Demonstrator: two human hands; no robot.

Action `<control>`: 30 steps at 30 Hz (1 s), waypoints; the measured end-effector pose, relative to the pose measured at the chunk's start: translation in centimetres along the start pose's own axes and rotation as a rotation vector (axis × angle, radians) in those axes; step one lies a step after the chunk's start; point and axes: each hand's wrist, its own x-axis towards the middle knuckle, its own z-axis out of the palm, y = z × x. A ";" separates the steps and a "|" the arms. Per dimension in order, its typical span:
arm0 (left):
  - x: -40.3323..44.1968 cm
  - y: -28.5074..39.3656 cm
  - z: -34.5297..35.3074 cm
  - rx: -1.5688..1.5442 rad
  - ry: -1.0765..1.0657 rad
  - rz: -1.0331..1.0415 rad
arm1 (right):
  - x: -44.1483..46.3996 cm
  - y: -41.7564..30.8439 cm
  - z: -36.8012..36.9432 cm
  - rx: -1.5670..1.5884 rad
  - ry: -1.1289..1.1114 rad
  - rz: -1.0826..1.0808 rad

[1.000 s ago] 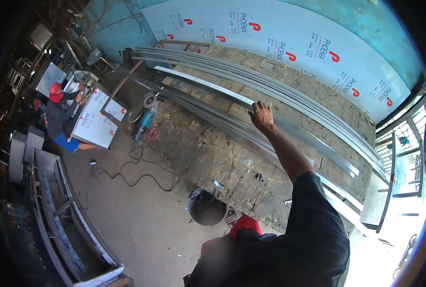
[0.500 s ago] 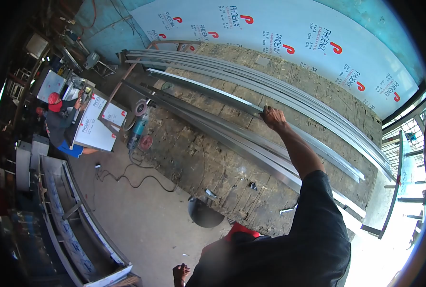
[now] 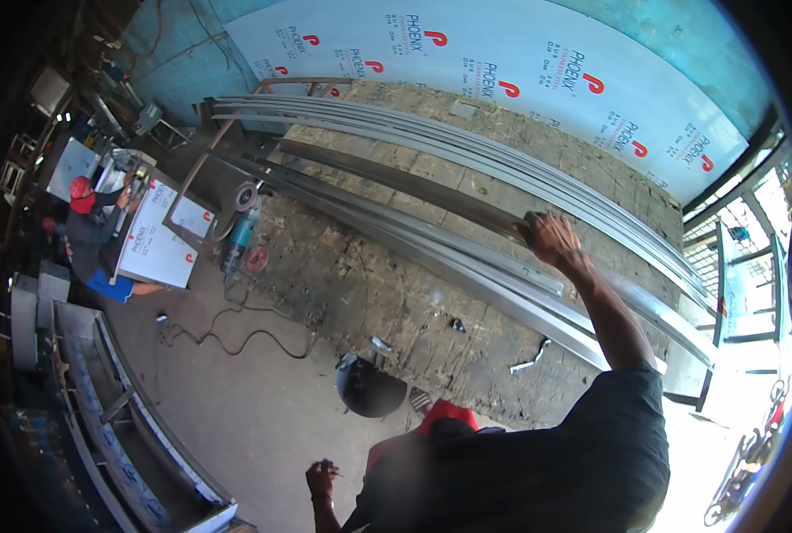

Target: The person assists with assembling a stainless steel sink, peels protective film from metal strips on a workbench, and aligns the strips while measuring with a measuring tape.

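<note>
So my right hand point(image 3: 552, 238) is on the long dark bar point(image 3: 405, 184) over the table point(image 3: 325, 266), fingers bent over it and closed on its edges, though I can't really make out the thumb. One end points off to the upper left, and the long axis slants down toward the lower right, past my knuckles, roughly in line with the stacked bars point(image 3: 467, 145) just beyond my fingertips. Can't tell if it's flat on the wood or lifted a bit. More loose bars point(image 3: 432, 250) run on the near side of my fingers. The grinder point(image 3: 239, 233) sits well off to their left, with a red disc point(image 3: 256, 258) beside it, and a bent scrap strip point(image 3: 531, 358) lies on my side of them. My left hand point(image 3: 322, 480) hangs low, well apart from the bar, fingers partly curled, too small to tell if they're pinching anything.
</note>
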 end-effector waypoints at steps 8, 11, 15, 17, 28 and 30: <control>1.1 11.9 4.7 0.001 -0.150 0.430 | -20.3 -0.9 0.6 0.160 0.060 0.024; 0.1 15.9 7.0 -0.048 -0.251 0.528 | -26.9 -1.4 2.7 0.147 0.081 0.027; -1.7 20.1 9.3 -0.092 -0.479 0.560 | -33.4 -2.0 4.8 0.143 0.033 0.053; -4.5 22.3 9.8 -0.085 -0.542 0.511 | -35.4 -1.8 5.7 0.145 0.016 0.048; -13.9 25.0 21.3 -0.080 -0.707 0.543 | -35.4 6.3 11.5 0.176 0.104 -0.089; -15.6 25.2 23.6 0.006 -0.762 0.481 | -35.2 6.7 11.8 0.162 0.145 -0.139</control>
